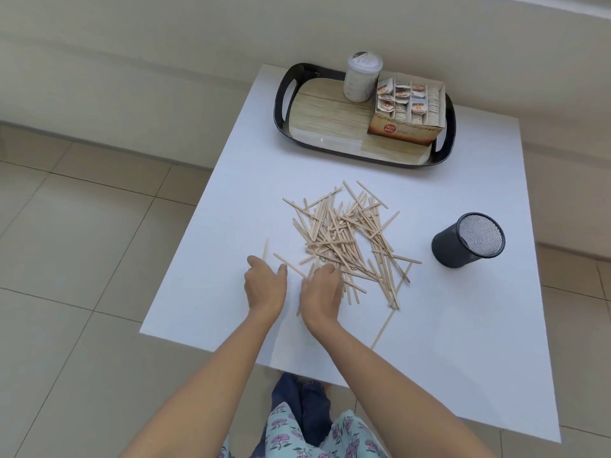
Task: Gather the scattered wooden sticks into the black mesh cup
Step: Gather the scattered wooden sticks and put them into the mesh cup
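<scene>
Your left hand (pixel 264 287) rested, fingers loosely apart, beside strays. Your right hand (pixel 320 290) curled into the heap of thin pale wooden sticks (pixel 344 233), its grip hidden. The black mesh cup (pixel 453 249) stood rightward, well apart. You'd have done best raking strays inward and aligning a bundle before lifting.

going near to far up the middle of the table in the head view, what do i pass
right hand → pile of wooden sticks → black tray. The black mesh cup is left out, since it sits level with the pile, off to the right.
</scene>
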`<state>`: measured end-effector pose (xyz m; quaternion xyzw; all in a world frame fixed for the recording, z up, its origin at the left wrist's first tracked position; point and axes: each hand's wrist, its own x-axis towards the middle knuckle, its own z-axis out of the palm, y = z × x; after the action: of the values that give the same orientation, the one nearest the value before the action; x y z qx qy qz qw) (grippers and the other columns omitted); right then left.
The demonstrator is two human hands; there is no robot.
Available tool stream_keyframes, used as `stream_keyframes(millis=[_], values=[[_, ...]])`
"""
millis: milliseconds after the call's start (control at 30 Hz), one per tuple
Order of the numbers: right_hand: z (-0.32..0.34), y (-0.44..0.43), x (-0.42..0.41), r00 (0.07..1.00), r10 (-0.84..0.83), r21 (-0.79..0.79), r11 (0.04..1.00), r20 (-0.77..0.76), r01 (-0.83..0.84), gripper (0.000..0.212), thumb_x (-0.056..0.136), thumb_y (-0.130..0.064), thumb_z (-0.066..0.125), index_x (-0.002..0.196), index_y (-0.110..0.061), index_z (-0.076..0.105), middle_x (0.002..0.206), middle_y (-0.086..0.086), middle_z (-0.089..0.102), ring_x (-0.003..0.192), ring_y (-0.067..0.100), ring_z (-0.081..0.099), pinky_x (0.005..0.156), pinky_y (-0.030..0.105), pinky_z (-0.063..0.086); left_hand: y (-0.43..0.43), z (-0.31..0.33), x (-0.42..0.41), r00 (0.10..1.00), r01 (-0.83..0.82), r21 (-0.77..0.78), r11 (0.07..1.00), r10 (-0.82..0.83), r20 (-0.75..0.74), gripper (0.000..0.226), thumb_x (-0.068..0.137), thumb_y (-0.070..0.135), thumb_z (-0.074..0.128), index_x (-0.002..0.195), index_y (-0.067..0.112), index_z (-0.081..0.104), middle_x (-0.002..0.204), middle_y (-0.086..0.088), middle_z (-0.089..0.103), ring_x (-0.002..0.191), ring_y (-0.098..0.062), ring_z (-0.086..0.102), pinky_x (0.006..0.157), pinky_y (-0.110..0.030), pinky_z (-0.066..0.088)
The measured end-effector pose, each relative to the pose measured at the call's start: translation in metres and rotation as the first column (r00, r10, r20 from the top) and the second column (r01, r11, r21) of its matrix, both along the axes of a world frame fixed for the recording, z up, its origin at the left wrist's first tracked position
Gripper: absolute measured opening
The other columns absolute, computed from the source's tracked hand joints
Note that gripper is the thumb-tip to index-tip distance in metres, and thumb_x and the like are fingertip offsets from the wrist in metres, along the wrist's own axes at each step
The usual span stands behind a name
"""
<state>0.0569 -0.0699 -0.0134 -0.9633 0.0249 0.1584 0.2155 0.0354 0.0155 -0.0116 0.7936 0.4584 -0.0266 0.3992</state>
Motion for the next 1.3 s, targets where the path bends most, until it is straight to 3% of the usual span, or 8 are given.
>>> stream_keyframes(millis=[267, 467, 567, 733, 867, 1067, 1167, 1300], values=[[-0.001, -0.008, 0.006, 0.992, 0.125, -0.118, 0.985, -0.024, -0.127, 0.021, 0.093, -0.002, 0.047, 0.109, -0.001, 0.059, 0.109, 0.017, 0.060, 0.102, 0.027, 0.056, 0.082, 0.030, 0.044, -0.016, -0.006, 0.028, 0.999, 0.034, 0.093, 0.995, -0.030, -0.046, 0.042, 0.089, 0.031, 0.066, 0.108, -0.004, 0.056, 0.110, -0.018, 0.059, 0.106, -0.032, 0.054, 0.083, -0.033, 0.041], [-0.004, -0.022, 0.003, 0.985, 0.152, -0.119, 0.980, -0.078, -0.161, 0.026, 0.086, 0.002, 0.048, 0.111, 0.000, 0.056, 0.110, 0.017, 0.057, 0.103, 0.029, 0.053, 0.073, 0.028, 0.039, -0.031, -0.004, 0.033, 0.998, -0.040, -0.056, 0.998, 0.042, 0.041, 0.030, 0.098, 0.015, 0.039, 0.095, -0.006, 0.060, 0.099, -0.020, 0.064, 0.099, -0.034, 0.055, 0.075, -0.037, 0.040], [0.000, -0.029, 0.003, 0.989, 0.123, -0.066, 0.990, -0.087, -0.129, 0.028, 0.086, 0.006, 0.045, 0.112, 0.000, 0.054, 0.107, 0.017, 0.059, 0.100, 0.029, 0.055, 0.066, 0.028, 0.033, -0.035, -0.006, 0.024, 0.994, -0.079, -0.184, 0.980, 0.091, 0.058, 0.031, 0.096, 0.009, 0.034, 0.100, -0.003, 0.063, 0.106, -0.013, 0.065, 0.099, -0.029, 0.057, 0.081, -0.036, 0.045], [0.010, -0.050, -0.001, 0.983, 0.102, 0.153, 0.985, -0.153, -0.078, 0.024, 0.091, 0.008, 0.036, 0.110, -0.004, 0.045, 0.098, 0.011, 0.049, 0.088, 0.023, 0.046, 0.070, 0.032, 0.036, -0.038, -0.007, 0.005, 0.998, -0.013, -0.273, 0.962, 0.031, 0.061, 0.032, 0.098, 0.010, 0.031, 0.100, 0.010, 0.063, 0.094, 0.003, 0.058, 0.076, -0.010, 0.050, 0.061, -0.023, 0.037], [0.016, -0.074, 0.002, 0.962, 0.168, 0.204, 0.971, -0.213, -0.124, 0.024, 0.092, 0.007, 0.036, 0.111, -0.006, 0.044, 0.105, 0.007, 0.045, 0.086, 0.018, 0.043, 0.069, 0.026, 0.035, -0.034, -0.009, -0.005, 0.999, 0.037, -0.289, 0.957, -0.025, 0.045, 0.030, 0.098, 0.010, 0.030, 0.096, 0.013, 0.060, 0.091, 0.003, 0.056, 0.070, -0.010, 0.049, 0.057, -0.022, 0.036], [0.017, -0.113, 0.002, 0.957, -0.205, 0.253, 0.933, -0.205, 0.254, 0.013, 0.097, -0.004, 0.029, 0.101, -0.010, 0.041, 0.095, 0.006, 0.051, 0.076, 0.017, 0.051, 0.059, 0.028, 0.040, -0.036, -0.009, -0.011, 0.996, 0.084, -0.295, 0.952, -0.078, 0.033, 0.031, 0.098, 0.012, 0.030, 0.096, 0.013, 0.061, 0.095, 0.008, 0.056, 0.075, -0.003, 0.049, 0.059, -0.018, 0.034], [0.012, -0.133, -0.004, 0.917, -0.383, 0.139, 0.908, -0.109, 0.396, 0.016, 0.100, -0.023, 0.039, 0.098, -0.010, 0.048, 0.089, 0.006, 0.059, 0.075, 0.024, 0.058, 0.060, 0.031, 0.042, -0.041, -0.007, -0.013, 0.997, 0.081, -0.256, 0.963, -0.075, 0.032, 0.029, 0.097, 0.014, 0.038, 0.096, 0.012, 0.067, 0.093, 0.008, 0.060, 0.076, -0.003, 0.051, 0.058, -0.014, 0.035], [0.003, -0.147, -0.015, 0.905, -0.422, 0.040, 0.905, -0.045, 0.424, 0.025, 0.089, -0.036, 0.063, 0.090, -0.012, 0.056, 0.086, 0.001, 0.061, 0.075, 0.019, 0.053, 0.063, 0.028, 0.039, -0.058, -0.003, -0.015, 0.997, 0.072, -0.224, 0.972, -0.063, 0.049, 0.020, 0.093, 0.019, 0.051, 0.092, 0.012, 0.070, 0.088, 0.004, 0.065, 0.076, -0.004, 0.054, 0.057, -0.014, 0.035]])
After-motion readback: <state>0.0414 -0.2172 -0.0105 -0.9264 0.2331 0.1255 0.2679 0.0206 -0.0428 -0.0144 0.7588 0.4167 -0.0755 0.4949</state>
